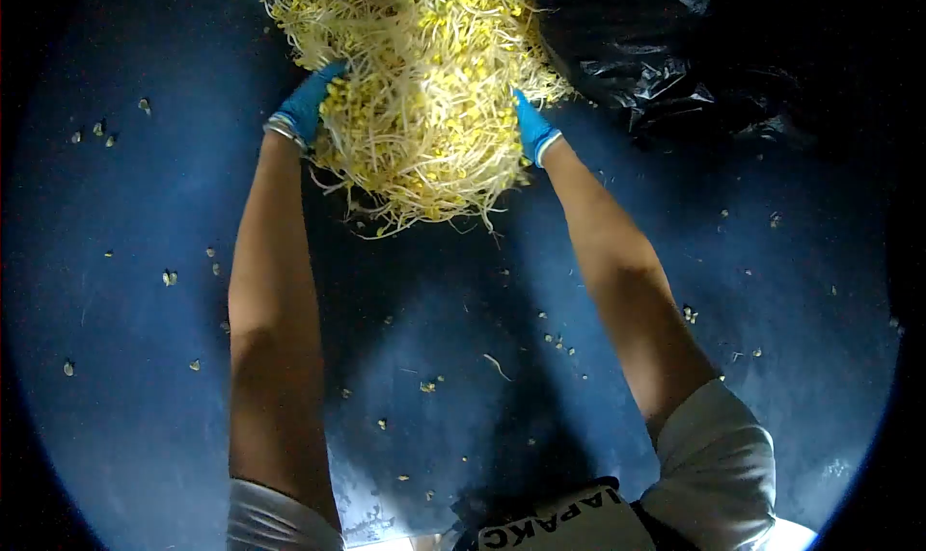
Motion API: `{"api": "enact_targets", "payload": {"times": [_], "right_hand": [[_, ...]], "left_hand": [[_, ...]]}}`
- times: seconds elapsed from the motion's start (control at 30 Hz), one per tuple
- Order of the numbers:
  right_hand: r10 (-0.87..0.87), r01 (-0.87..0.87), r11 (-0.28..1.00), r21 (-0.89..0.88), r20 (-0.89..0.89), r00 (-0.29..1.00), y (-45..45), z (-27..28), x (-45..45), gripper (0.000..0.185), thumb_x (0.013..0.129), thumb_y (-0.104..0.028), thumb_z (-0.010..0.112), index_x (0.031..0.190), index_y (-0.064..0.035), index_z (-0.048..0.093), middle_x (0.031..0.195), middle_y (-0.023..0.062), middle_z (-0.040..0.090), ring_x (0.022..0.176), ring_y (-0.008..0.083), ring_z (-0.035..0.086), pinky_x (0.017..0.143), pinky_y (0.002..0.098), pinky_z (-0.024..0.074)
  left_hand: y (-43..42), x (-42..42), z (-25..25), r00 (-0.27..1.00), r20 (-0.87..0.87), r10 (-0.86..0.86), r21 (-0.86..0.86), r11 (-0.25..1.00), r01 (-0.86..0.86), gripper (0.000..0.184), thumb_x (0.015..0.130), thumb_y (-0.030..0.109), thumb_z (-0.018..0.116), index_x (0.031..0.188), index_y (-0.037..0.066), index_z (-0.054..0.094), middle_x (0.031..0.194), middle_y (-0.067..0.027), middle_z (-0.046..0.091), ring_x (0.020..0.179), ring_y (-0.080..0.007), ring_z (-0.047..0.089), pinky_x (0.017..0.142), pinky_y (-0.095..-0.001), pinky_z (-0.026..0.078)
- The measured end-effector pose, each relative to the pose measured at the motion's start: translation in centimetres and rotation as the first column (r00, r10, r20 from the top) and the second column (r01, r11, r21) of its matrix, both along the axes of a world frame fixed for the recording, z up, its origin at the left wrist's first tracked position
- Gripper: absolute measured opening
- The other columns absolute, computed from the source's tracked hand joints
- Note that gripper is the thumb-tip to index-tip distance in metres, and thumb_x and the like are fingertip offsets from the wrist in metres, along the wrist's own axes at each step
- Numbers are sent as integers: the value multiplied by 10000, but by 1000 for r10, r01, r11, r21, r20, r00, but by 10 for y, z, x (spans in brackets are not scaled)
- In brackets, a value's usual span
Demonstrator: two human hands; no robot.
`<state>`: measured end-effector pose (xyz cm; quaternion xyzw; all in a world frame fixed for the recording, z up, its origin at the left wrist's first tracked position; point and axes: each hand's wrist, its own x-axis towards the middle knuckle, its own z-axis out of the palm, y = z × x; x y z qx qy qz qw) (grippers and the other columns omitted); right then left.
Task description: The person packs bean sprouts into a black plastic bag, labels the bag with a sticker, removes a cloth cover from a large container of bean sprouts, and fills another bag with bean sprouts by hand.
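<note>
Well back from the grip, toward the body, I can make out only upside-down black capital letters (546, 522), apparently APAKC after an unclear first one, on the pale grey garment front (588, 541).

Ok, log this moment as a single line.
left hand: gloved, touching sprouts from left | right hand: gloved, touching sprouts from right | grip: unclear | black plastic: right of sprouts
</note>
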<state>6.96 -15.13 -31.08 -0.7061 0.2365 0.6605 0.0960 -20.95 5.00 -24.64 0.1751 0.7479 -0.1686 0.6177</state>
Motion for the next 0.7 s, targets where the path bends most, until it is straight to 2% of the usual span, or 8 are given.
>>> {"api": "enact_targets", "payload": {"times": [0.07,0.2,0.33,0.4,0.5,0.57,0.63,0.7], "right_hand": [[-4,8,999,53,-72,997,5,12,-27,596,907,-305,578,1402,-48,370,1386,117,457,1221,224,468,1010,365,395],[-74,144,917,372,-196,978,9,76,-54,603,895,-258,593,1408,-48,355,1394,115,446,1232,225,458,1024,376,385],[-18,218,818,533,-354,935,20,162,-38,615,884,-210,607,1414,-49,341,1402,112,435,1243,226,447,1039,386,375],[43,237,773,588,-422,906,31,203,-27,623,878,-187,614,1418,-49,334,1406,111,430,1249,227,442,1046,391,370],[156,247,705,665,-485,861,56,233,-17,637,870,-152,625,1422,-49,324,1413,110,421,1257,228,435,1057,399,363],[231,268,659,703,-528,817,75,242,-11,648,864,-128,632,1425,-49,317,1417,108,416,1263,228,430,1064,404,358],[298,288,629,722,-566,768,87,248,-7,660,859,-104,639,1428,-49,310,1421,107,410,1268,229,424,1071,409,353],[325,328,629,705,-622,713,97,252,-6,673,853,-81,646,1431,-49,303,1425,106,405,1274,229,419,1078,414,348]], "left_hand": [[-29,-9,9,822,456,341,-159,940,-301,734,824,450,653,1407,93,387,1416,-109,421,1266,-274,429,1069,-400,335],[-96,-50,21,568,766,302,-84,922,-378,599,893,310,595,1399,62,391,1346,-74,492,1180,-204,513,989,-353,428],[-80,-23,145,743,477,470,-222,882,-416,528,906,232,581,1373,50,417,1286,-58,540,1130,-194,552,936,-340,472],[-92,-35,176,720,384,578,-270,816,-511,512,896,191,596,1361,54,431,1280,-57,542,1134,-192,546,934,-333,470],[-107,-41,195,823,537,186,87,958,-274,571,827,85,666,1351,55,441,1263,-53,552,1119,-176,546,935,-327,464],[-93,-37,216,837,534,-122,307,950,-57,636,770,29,716,1345,49,446,1259,-55,556,1111,-167,545,938,-326,459],[-70,-15,248,789,554,267,95,921,-379,725,671,16,799,1317,38,472,1224,-60,581,1084,-171,560,948,-332,454],[-59,-10,249,831,545,116,151,961,-233,678,676,22,799,1285,38,501,1180,-57,607,1056,-169,574,937,-330,461]]}}
